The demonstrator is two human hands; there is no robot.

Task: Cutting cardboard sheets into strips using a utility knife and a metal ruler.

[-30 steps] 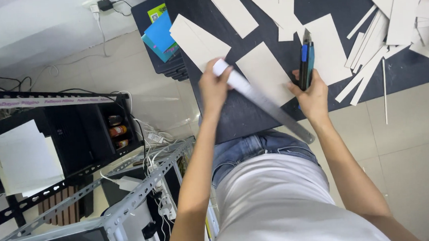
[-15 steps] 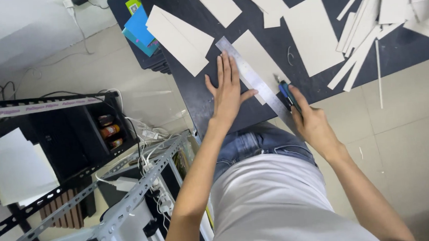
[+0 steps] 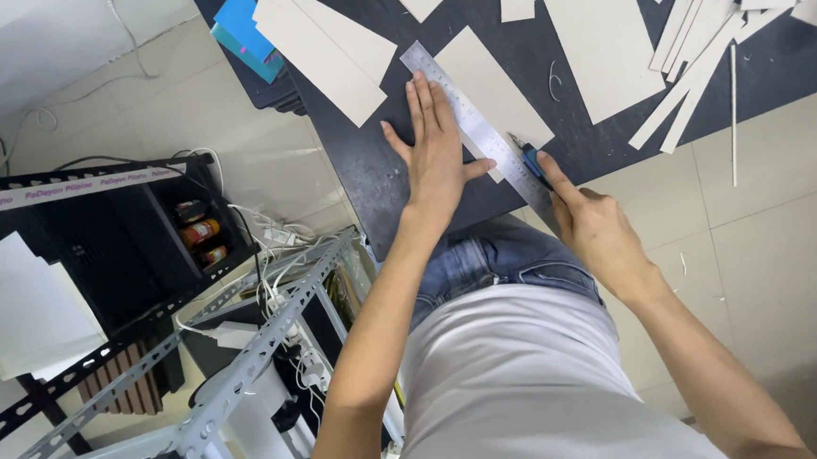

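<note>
My left hand [image 3: 438, 148] lies flat, fingers spread, on a long metal ruler [image 3: 471, 124] that rests over a grey cardboard piece [image 3: 497, 90] on a dark cutting mat [image 3: 367, 166]. My right hand [image 3: 593, 224] grips a blue utility knife [image 3: 533, 166], its tip at the ruler's near end, beside the cardboard's edge. Both forearms reach out from my body in a white shirt and jeans.
Several more grey cardboard sheets [image 3: 323, 40] and thin offcut strips [image 3: 691, 61] lie across the mat. A blue booklet [image 3: 247, 29] sits at the mat's far left corner. A metal shelf frame [image 3: 246, 353] and a black rack [image 3: 135, 237] stand at left on the tiled floor.
The ruler went from held in the air to lying flat on the cardboard under my left hand. My right hand lowered the knife from upright to the ruler's near end.
</note>
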